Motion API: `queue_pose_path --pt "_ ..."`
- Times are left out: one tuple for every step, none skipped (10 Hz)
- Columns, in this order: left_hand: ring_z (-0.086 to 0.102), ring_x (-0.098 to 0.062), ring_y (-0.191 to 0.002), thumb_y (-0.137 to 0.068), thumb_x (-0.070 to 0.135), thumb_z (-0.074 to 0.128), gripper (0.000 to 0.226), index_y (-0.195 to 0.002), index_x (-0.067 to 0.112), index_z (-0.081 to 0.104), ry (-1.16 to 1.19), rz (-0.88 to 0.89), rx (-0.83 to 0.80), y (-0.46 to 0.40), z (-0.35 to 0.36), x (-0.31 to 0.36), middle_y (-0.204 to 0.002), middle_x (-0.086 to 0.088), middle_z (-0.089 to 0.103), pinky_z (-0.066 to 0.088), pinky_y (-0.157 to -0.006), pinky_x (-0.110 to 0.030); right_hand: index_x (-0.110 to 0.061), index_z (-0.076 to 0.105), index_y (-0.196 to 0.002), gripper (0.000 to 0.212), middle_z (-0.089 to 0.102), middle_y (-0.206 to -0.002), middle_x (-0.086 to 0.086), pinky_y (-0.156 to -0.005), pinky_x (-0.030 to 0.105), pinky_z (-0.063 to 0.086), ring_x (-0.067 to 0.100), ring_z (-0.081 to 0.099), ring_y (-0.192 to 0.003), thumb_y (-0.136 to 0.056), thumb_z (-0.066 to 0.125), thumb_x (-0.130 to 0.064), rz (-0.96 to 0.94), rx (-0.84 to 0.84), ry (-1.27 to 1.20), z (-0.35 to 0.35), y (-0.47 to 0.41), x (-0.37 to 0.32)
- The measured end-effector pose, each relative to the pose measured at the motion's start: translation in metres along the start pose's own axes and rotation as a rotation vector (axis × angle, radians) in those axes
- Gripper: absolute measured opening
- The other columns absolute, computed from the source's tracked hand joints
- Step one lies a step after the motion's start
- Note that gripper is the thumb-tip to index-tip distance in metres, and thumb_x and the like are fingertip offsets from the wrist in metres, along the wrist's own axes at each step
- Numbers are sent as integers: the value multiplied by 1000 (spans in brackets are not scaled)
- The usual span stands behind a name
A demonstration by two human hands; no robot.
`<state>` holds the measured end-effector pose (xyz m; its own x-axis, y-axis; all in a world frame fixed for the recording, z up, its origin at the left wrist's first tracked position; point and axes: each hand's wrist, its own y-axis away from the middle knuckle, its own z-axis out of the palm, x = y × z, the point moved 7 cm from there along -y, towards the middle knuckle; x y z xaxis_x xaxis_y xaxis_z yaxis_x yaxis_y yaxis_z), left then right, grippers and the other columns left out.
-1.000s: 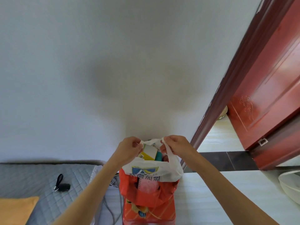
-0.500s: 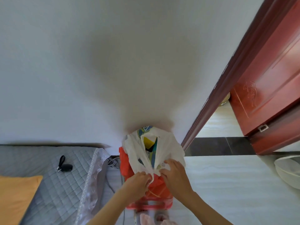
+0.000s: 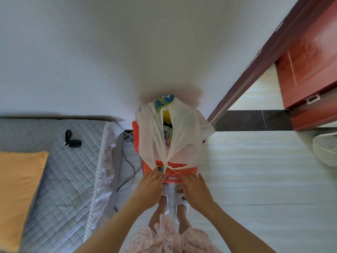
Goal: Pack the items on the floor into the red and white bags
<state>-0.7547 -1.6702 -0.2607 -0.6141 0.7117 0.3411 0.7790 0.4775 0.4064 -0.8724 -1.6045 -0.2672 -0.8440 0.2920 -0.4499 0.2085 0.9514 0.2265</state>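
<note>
The white bag's handles (image 3: 165,157) are pinched by the left hand (image 3: 151,181) while the right hand (image 3: 196,187) rests loosely open on the red bag (image 3: 175,169) beneath, on the floor; knotting seems in hand, so crossing is called for next.

We see little of the red bag (image 3: 179,166): the white bag (image 3: 184,128) lies over most of it. Through the white bag's slit we glimpse a yellow item (image 3: 166,115) and a printed one, too covered to name. The fingertips of the left hand (image 3: 150,185) and right hand (image 3: 196,189) disappear into plastic. The orange pillow (image 3: 16,194) and white basin (image 3: 326,150) run off frame.
</note>
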Motion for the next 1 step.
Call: queue_pose_path --pt "64 -20 -97 -72 15 68 33 -105 17 61 42 64 254 2 -27 5 -101 1 65 50 -88 -36 -23 51 -127 37 56 -125 -6 -105 25 29 13 50 -118 -92 43 -11 85 -6 -182 -3 -5 5"
